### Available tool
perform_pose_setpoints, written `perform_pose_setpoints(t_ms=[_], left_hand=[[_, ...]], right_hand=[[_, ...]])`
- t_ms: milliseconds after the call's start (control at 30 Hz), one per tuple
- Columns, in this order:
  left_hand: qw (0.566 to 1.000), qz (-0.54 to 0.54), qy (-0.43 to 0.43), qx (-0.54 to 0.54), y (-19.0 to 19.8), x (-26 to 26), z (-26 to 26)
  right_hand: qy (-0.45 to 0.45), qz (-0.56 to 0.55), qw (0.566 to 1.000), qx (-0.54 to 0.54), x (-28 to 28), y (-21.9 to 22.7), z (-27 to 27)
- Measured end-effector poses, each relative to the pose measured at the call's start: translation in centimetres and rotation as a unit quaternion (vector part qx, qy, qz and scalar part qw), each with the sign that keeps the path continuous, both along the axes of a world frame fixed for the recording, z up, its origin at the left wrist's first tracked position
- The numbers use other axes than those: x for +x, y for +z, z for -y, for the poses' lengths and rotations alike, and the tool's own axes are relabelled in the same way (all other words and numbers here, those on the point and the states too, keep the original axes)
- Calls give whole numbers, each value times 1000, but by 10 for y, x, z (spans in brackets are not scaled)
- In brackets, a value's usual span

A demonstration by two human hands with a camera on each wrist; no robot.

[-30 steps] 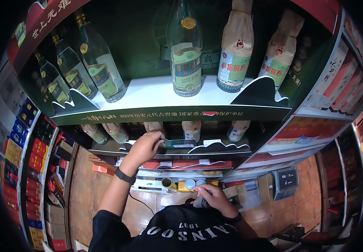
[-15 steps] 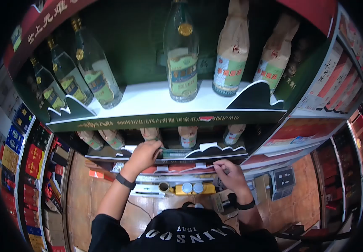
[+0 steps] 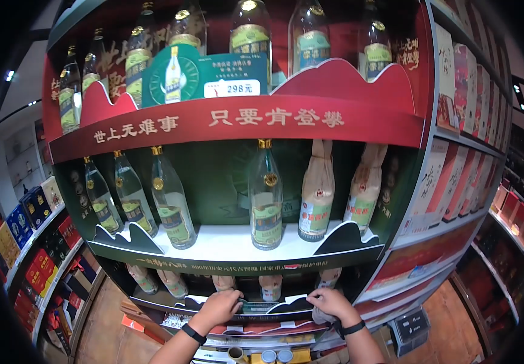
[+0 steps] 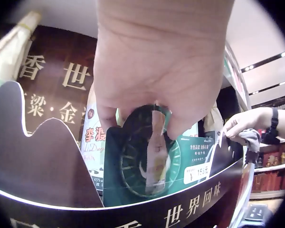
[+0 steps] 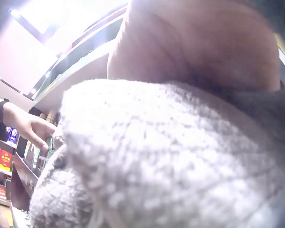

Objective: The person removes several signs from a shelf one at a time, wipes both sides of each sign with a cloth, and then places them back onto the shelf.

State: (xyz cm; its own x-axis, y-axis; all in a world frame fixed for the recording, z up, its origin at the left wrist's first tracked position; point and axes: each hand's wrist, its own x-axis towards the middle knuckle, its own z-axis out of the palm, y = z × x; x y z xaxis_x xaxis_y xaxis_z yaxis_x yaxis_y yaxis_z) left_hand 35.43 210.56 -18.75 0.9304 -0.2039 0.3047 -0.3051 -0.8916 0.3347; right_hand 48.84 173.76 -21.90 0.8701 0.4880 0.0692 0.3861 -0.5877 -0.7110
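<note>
A person stands at a liquor display whose lower shelf holds paper-wrapped bottles. The left hand pinches the top edge of a green price card standing upright at the shelf front, printed face outward, long axis sideways. The right hand clutches a grey cloth beside it

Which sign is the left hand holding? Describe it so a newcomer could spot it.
On the liquor display, go to the lowest bottle shelf, under the green shelf. The left hand grips a green card sign standing between the paper-wrapped bottles. Unlike its neighbours it is flat, with a bottle printed in a round emblem and a white price tag.
</note>
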Motion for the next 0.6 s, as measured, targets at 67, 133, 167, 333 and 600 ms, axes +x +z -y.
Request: perform_pose_setpoints(t_ms=[67,133,167,333,600], left_hand=[[1000,19,-2,6,-2,0,-2],[999,41,-10,6,-5,-2,-4],[999,44,-10,11,-8,-1,-6],[998,31,-12,-57,-13,-2,-7],[994,12,-25,-103,-26,5,-14]], right_hand=[[15,16,1000,1,-6,8,-2],[25,41,999,-8,-12,12,-3],[22,49,998,-16,-17,12,-4],[19,113,993,-23,-16,-7,-2],[-33,141,986,80,-41,32,9]])
